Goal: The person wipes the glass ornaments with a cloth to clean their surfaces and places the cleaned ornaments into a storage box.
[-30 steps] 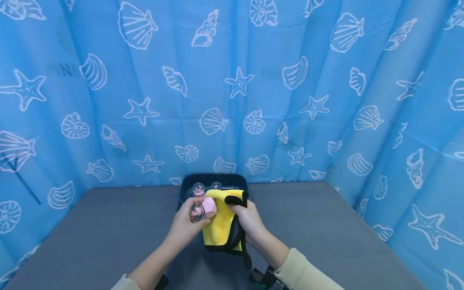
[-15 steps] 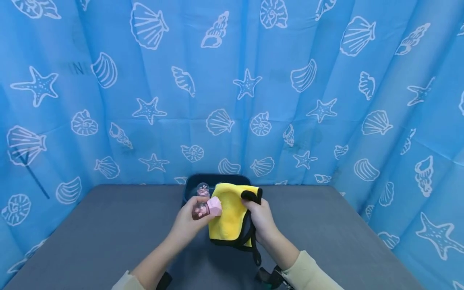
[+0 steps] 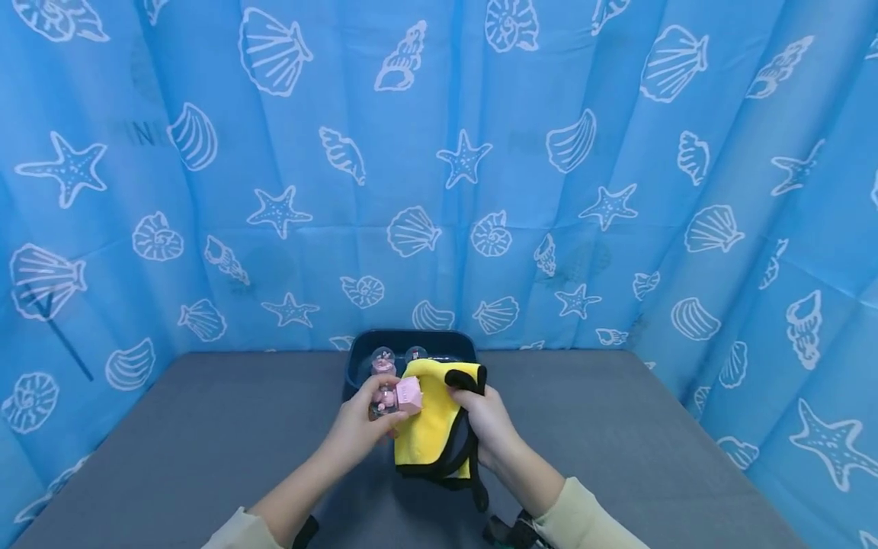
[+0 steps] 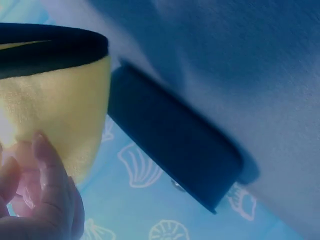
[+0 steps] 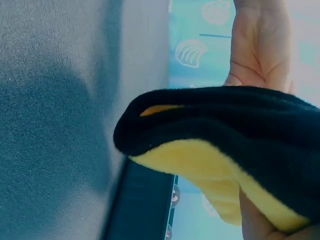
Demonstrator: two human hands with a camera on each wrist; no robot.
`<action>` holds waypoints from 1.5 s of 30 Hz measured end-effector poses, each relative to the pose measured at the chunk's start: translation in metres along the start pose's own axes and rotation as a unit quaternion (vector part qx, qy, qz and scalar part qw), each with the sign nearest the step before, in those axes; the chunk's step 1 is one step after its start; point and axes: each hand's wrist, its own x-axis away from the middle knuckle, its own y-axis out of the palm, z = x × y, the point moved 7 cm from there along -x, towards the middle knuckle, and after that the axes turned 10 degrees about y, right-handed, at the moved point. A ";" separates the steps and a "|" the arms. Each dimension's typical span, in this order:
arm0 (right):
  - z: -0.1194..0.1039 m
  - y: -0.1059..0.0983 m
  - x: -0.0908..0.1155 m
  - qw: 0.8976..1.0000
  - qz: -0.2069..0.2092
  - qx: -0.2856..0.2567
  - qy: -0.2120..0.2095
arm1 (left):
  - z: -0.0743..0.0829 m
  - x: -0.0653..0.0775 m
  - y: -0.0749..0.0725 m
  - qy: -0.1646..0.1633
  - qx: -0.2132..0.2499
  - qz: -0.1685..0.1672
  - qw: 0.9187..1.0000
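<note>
In the head view my left hand (image 3: 357,427) grips a small snow globe (image 3: 410,395) with a faceted pink base, its clear dome toward the palm and the base pointing right. My right hand (image 3: 490,419) holds a folded yellow cloth (image 3: 428,435) with black edging, thumb on top at its upper right corner. The globe's base lies against the cloth's yellow face. In the left wrist view the fingers of the left hand (image 4: 50,200) are in front of the cloth (image 4: 55,100), the globe mostly hidden. The right wrist view shows the cloth (image 5: 190,155) draped in folds over the right fingers.
Behind the hands a dark blue bin (image 3: 411,333) stands on the grey table (image 3: 240,427), against a blue shell-print curtain (image 3: 439,191). Two more snow globes are in it, one at the left (image 3: 382,361) and another snow globe (image 3: 415,354) farther back.
The cloth rose slightly, then came down again, with the right hand moving along. The globe's base has turned a little, so a marked face shows. Both hands keep their holds.
</note>
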 end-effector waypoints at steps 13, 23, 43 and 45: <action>-0.007 -0.015 0.002 1.000 0.023 -0.002 0.004 | -0.004 -0.010 0.003 0.022 0.019 0.009 1.000; -0.016 -0.062 0.010 0.996 0.081 -0.012 -0.031 | -0.009 -0.052 0.003 0.036 -0.066 -0.042 0.996; -0.001 -0.143 0.029 0.990 0.142 -0.016 -0.001 | -0.037 -0.143 0.065 0.069 -0.167 -0.255 0.950; 0.001 -0.146 0.028 0.990 0.141 -0.023 0.005 | -0.039 -0.148 0.071 0.075 -0.182 -0.254 0.947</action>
